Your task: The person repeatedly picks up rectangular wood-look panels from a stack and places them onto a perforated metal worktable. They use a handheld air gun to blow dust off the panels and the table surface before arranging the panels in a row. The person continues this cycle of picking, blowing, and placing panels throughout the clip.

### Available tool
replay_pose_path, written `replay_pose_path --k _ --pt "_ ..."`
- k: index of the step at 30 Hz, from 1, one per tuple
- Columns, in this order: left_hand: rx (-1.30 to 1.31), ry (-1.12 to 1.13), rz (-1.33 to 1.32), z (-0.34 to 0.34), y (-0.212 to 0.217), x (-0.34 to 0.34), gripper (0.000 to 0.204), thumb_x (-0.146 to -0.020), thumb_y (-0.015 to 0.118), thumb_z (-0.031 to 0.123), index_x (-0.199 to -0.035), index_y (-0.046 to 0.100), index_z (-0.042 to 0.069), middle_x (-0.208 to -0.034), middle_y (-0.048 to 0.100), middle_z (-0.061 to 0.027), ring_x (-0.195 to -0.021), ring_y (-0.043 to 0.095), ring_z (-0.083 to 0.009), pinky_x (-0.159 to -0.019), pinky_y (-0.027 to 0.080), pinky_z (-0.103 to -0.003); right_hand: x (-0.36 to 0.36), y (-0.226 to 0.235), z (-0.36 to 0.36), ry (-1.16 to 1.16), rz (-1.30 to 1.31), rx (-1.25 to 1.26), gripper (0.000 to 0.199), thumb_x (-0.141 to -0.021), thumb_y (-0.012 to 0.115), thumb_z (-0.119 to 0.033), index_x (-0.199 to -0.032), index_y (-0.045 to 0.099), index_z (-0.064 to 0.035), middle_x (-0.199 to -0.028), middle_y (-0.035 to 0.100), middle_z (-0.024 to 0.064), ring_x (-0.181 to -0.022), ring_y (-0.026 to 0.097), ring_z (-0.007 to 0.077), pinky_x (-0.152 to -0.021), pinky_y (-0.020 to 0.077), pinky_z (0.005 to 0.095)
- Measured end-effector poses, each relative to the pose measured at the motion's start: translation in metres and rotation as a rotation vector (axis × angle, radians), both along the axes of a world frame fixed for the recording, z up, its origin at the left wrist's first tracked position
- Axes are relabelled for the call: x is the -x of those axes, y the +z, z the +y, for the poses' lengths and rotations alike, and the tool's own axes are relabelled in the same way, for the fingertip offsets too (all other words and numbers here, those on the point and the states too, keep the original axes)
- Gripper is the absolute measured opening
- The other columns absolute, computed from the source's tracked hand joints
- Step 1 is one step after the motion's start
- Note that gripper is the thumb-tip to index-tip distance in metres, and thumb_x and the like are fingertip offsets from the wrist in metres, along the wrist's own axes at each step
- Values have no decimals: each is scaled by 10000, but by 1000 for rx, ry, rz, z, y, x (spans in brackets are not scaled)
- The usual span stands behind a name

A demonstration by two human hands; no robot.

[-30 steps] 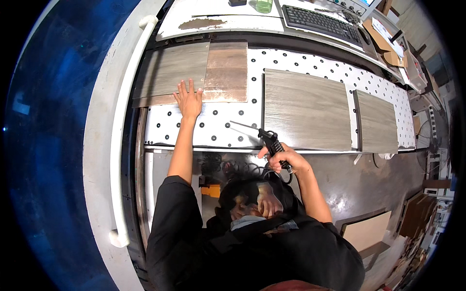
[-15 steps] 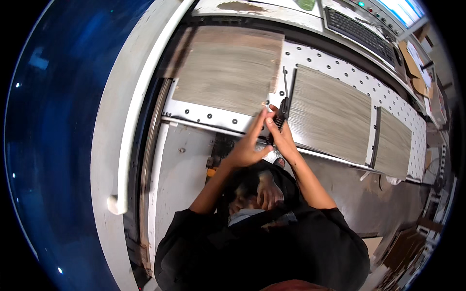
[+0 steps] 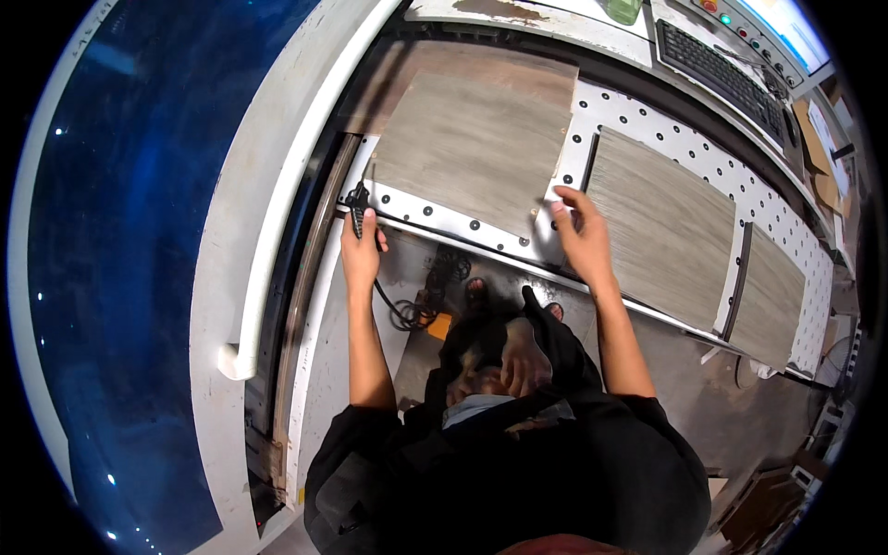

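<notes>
Your left hand (image 3: 361, 248), left of centre in the frame, is wrapped round the handle of the black blow gun (image 3: 358, 200), thumb uppermost, nozzle pointing toward the top of the pic; can't tell if the trigger's pressed. Gun looks light & rigid, prob. plastic body w/ a thin metal nozzle, so keep hold low on the handle & off that tube; the black hose (image 3: 393, 312) trailing below could tug a bit. Your right hand (image 3: 585, 239), right of centre, has thumb & fingers spread apart w/ nothing visible between them, just beside the right edge of the grey wood-grain board (image 3: 472, 148); can't tell if fingertips touch it. Board's upper centre, flat, partly over a brown sheet (image 3: 504, 63) & partly on the white dotted table (image 3: 407, 205). Looks stiff & fairly heavy for its thickness, face prob. smooth & a bit slippery, corners apt to chip. Best hold, I'd say: both short sides, approx. midway, palms on the edges, not one corner.
</notes>
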State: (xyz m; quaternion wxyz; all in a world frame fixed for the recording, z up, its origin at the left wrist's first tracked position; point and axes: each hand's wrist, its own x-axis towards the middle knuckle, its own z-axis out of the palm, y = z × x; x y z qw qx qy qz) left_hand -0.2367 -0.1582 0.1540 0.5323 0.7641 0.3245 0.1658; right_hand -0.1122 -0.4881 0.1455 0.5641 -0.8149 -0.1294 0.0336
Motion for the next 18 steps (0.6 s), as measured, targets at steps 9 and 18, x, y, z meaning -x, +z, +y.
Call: replay_pose_path --k 9,18 --pt "169 -325 87 -4 36 -70 413 -1022 519 484 -995 602 80 -629 591 1 -493 539 -81 -419 304 -227 -40 -51 -47 -268 3 -273 178 -997 584 -127 -1030 692 11 -909 733 67 -825 653 96 -760 498 236" --pt "-119 -870 450 -7 143 22 411 -986 593 414 -935 612 7 -681 599 -15 -658 569 -115 -656 465 -293 -37 -44 -45 -227 -6 -249 152 -986 591 -101 -1011 691 11 -877 726 62 -810 647 99 -755 500 241"
